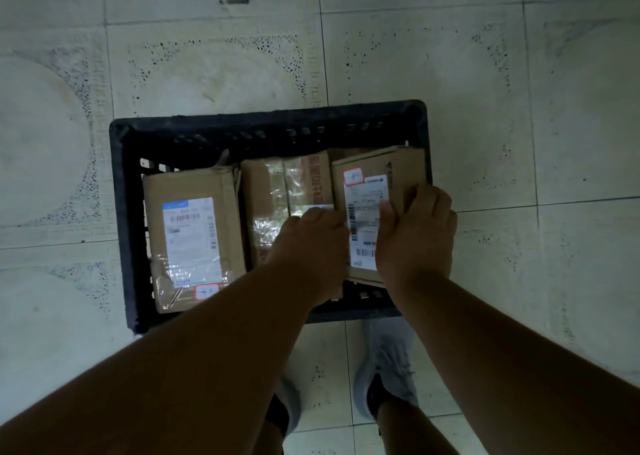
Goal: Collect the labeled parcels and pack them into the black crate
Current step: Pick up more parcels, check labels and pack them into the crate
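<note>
Currently your right hand (417, 232) and left hand (311, 246) both grip the labeled parcel (372, 191), thumbs on its top face, at the right end of the black crate (263, 125). Two more parcels (188, 226) lie flat inside, beside it, on the tiled floor (519, 108).

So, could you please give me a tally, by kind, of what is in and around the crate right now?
Cardboard parcels: 3, the left parcel, the taped middle parcel and the right parcel that both hands grip
Black crates: 1, the black crate
Hands: 2, left hand and right hand
Grey shoes: 2
Total: 8
</note>
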The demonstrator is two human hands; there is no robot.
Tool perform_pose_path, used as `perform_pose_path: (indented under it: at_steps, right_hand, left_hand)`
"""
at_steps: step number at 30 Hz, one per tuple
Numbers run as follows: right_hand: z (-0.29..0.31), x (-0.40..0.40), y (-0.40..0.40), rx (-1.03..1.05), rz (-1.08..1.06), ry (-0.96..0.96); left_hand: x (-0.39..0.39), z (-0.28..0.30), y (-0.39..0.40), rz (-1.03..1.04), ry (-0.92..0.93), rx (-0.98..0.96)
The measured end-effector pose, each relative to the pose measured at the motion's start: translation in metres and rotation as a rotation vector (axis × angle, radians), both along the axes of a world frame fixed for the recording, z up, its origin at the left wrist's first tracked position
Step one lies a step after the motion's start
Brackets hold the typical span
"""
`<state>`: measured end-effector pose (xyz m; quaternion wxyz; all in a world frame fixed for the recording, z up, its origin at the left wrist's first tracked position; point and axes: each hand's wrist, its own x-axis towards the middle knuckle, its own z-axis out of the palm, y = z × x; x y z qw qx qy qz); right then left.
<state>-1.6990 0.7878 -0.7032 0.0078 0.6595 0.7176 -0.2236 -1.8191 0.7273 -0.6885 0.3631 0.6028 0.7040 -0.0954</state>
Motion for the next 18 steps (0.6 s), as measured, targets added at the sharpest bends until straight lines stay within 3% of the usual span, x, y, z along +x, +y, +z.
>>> perform_pose_path:
  at_steps: [10, 18]
  right_hand:
    - [0.002, -0.005, 0.014, -0.064, 0.075, -0.118]
    - [0.000, -0.003, 0.018, -0.092, 0.064, -0.076]
  left_hand:
    - [-0.014, 0.001, -0.001, -0.278, 0.094, 0.006]
    - [-0.030, -0.006, -0.007, -0.196, 0.020, 0.034]
